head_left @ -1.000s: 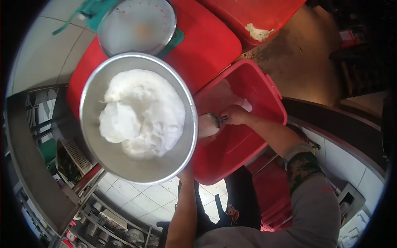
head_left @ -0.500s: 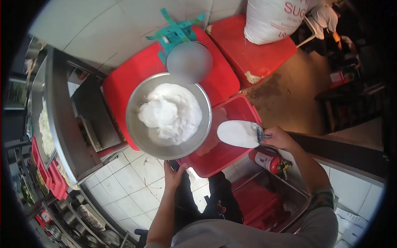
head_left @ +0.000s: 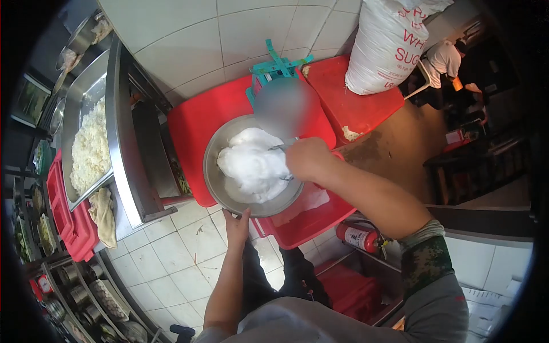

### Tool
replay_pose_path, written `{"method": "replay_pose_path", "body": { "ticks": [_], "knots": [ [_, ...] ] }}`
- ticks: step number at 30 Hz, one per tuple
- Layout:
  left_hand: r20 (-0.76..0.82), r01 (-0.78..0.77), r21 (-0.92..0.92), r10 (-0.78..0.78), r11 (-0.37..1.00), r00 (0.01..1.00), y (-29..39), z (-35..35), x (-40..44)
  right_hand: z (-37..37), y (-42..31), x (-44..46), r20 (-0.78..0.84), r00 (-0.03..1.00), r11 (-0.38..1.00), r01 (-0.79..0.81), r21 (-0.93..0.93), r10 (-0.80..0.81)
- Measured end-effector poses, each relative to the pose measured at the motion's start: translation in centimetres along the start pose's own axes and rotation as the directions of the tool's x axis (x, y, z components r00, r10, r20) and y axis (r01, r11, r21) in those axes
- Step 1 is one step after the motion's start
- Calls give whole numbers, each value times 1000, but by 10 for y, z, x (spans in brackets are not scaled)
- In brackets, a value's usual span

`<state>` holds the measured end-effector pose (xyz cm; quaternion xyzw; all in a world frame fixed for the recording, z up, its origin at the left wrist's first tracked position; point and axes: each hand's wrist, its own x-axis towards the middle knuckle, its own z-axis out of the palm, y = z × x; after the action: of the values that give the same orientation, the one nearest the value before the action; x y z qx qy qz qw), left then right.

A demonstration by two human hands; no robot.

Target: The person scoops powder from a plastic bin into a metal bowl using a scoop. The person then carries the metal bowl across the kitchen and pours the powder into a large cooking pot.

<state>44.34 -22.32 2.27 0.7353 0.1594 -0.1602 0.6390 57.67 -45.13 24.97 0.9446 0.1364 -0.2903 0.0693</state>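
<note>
A metal bowl (head_left: 213, 186) holds a heap of white sugar (head_left: 251, 163) and overlaps the near part of a red lid. My left hand (head_left: 237, 227) grips the bowl's near rim, thumb on the outside. Over the bowl's right side, my right hand (head_left: 309, 160) is closed round the handle of a metal scoop (head_left: 278, 147), mostly hidden by the hand and the sugar. Beside the bowl, under my right forearm, sits an open red plastic bin (head_left: 306, 226) with some white sugar inside.
Behind the bowl stands a teal scale (head_left: 277, 70) with a blurred round pan. A white sugar sack (head_left: 383, 54) rests on another red lid (head_left: 360, 111). At left is a steel tray (head_left: 91, 97) with white shredded food. A fire extinguisher (head_left: 359, 237) stands below right.
My right hand has brought the loaded scoop leftward from above the red bin to over the bowl and tipped it. My left hand keeps its grip on the rim. The view has shifted.
</note>
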Motion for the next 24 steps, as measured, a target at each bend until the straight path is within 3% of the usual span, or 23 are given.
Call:
{"method": "replay_pose_path", "body": {
  "ticks": [1, 6, 11, 14, 17, 20, 22, 24],
  "knots": [
    [-6, 16, 44, -16, 999, 1000, 5, 0, -2, 0, -4, 1, -44, 999, 998, -4, -64, 1],
    [-19, 53, 48, -52, 997, 998, 9, -1, -9, -20, 32, -68, -60, 992, 992, -111, 59, 115],
    [-96, 67, -29, -69, 997, 993, -6, 26, -43, 54, 105, -135, 176, 909, 899, -405, 163, 378],
    [-101, -143, 263, 175, 954, 979, -51, 63, -48, 197, 144, -111, 258, 909, 895, -385, 226, 326],
    [-61, -263, 534, 347, 804, 936, -104, 101, -24, 321, 151, -46, 434, 801, 834, -523, 173, 412],
    [74, -265, 770, 331, 581, 941, -165, 128, -3, 455, 152, 18, 472, 762, 805, -570, 165, 442],
    [42, -169, 783, 220, 598, 975, -167, 140, -3, 527, 156, 50, 424, 786, 798, -567, 202, 451],
    [84, -142, 791, 124, 595, 989, -177, 135, -10, 572, 154, 84, 402, 735, 657, -674, 338, 546]
  ]
}}
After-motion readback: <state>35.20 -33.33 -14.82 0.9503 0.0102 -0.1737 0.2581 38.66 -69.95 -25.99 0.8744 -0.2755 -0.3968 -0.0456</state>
